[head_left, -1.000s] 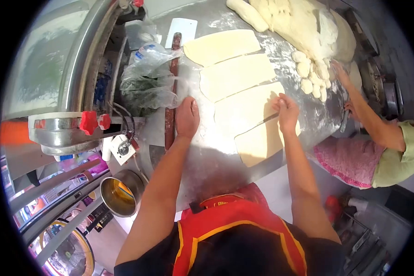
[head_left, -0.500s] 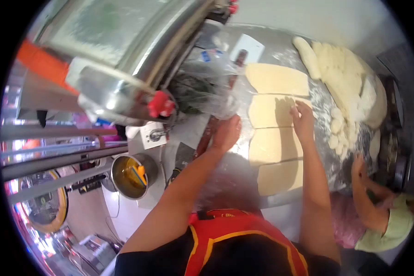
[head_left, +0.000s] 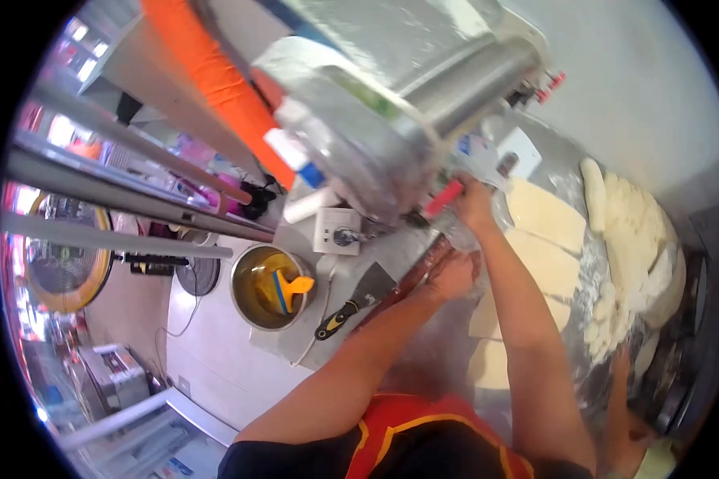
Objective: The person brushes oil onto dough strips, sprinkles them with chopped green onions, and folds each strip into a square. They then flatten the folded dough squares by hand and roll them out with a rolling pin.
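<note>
My left hand [head_left: 455, 274] is closed beside a reddish-brown rod like a rolling pin [head_left: 411, 279], against a crumpled clear plastic bag [head_left: 460, 235]. What its fingers hold is hidden. My right hand [head_left: 474, 201] reaches past the bag, fingers curled close to a blurred red knob [head_left: 442, 198] on the roller machine [head_left: 487, 84]. Whether it grips the knob or plastic cannot be seen. Under my right forearm, several flat dough sheets [head_left: 545, 214] lie in a column on the floured table, the nearer ones partly covered.
A large dough mass [head_left: 639, 231] and small dough pieces [head_left: 603, 327] lie to the right, near a co-worker's arm [head_left: 619, 399]. At left are a metal pot [head_left: 244, 299] with yellow liquid and an orange brush [head_left: 297, 285], a scraper [head_left: 363, 295] and a socket box [head_left: 337, 231].
My right hand has left the dough sheets and moved left to the bag and red knob. My left hand has stayed beside the rod. The view has swung left.
</note>
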`<state>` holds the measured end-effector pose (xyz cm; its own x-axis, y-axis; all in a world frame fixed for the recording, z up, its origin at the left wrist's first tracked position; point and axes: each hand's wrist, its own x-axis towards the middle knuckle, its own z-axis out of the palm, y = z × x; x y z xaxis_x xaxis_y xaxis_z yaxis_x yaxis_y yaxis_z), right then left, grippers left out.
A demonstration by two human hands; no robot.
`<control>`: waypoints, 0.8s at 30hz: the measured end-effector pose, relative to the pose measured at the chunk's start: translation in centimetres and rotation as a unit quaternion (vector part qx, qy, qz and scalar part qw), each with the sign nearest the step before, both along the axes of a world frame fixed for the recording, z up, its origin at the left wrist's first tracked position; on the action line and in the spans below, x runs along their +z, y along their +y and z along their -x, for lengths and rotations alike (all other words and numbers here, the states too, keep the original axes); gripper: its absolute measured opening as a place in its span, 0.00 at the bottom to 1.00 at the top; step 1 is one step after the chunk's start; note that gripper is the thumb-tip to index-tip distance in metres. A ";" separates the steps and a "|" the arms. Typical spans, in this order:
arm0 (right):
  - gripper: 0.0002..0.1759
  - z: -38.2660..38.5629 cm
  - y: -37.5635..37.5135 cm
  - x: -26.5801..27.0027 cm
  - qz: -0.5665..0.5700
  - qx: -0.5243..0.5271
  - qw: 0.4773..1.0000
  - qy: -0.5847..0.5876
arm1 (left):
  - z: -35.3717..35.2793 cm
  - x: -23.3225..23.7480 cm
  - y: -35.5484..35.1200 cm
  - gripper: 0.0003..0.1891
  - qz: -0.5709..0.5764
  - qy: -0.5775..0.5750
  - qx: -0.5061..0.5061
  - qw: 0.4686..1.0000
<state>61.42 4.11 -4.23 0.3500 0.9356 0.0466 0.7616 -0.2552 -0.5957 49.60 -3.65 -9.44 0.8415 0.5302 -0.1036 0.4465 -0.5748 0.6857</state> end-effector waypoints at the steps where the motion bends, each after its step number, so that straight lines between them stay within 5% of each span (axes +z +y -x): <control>1: 0.14 -1.2 0.6 -1.9 0.006 0.035 0.999 0.019 | -0.2 0.0 0.1 0.12 0.066 0.036 -0.031 0.997; 2: 0.14 -1.6 0.8 -2.5 0.006 0.058 0.998 0.016 | -0.3 0.0 0.1 0.11 0.129 0.075 -0.058 0.987; 9: 0.13 -1.2 5.5 -2.0 0.003 0.142 0.988 -0.057 | 0.0 -3.1 0.4 0.11 -0.031 -0.180 0.031 0.983; 24: 0.12 -1.0 4.5 -2.3 0.039 0.123 0.987 -0.093 | 0.4 -3.9 0.7 0.11 -0.059 -0.192 0.046 0.979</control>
<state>62.44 8.59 -6.51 0.1047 0.9944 0.0143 0.9009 -0.0887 -0.4249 49.21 -2.97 -13.38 0.7541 0.5955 0.2769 0.2229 -0.6287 0.7450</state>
